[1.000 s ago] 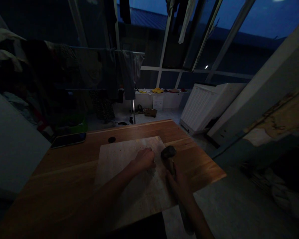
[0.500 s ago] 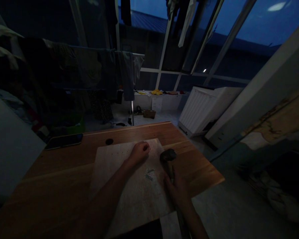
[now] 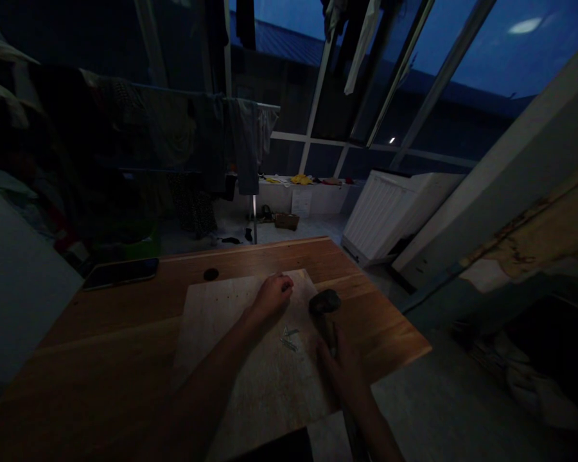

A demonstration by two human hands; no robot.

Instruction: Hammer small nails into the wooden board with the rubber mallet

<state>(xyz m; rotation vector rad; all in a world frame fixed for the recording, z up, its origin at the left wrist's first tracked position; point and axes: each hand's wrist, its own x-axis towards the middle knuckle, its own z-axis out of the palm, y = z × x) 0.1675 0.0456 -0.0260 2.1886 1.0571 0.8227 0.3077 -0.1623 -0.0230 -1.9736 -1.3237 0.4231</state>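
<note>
My right hand (image 3: 343,362) is wrapped round the handle of a hammer (image 3: 324,301), whose dark head hangs just past the right edge of a pale wooden board (image 3: 264,391). Near the board's far edge, my left hand (image 3: 272,294) is closed, thumb and fingers pinched together. Whatever they hold is too small and dark to make out. Between the hands, a little closer to me, lies a small loose pile of nails (image 3: 289,340) on the board. Several tiny dark dots run in a line along the board's far left part.
Beneath the board is a brown wooden table (image 3: 110,359). A phone (image 3: 121,274) lies at its far left, and a dark round spot (image 3: 210,274) sits beyond the board. Past the table stand a white ribbed cabinet-like unit (image 3: 380,215) and a rack of hanging clothes (image 3: 245,141).
My left hand has shifted very slightly right, its fingers turned a little. The hammer head has tilted slightly; the nails lie as before.
</note>
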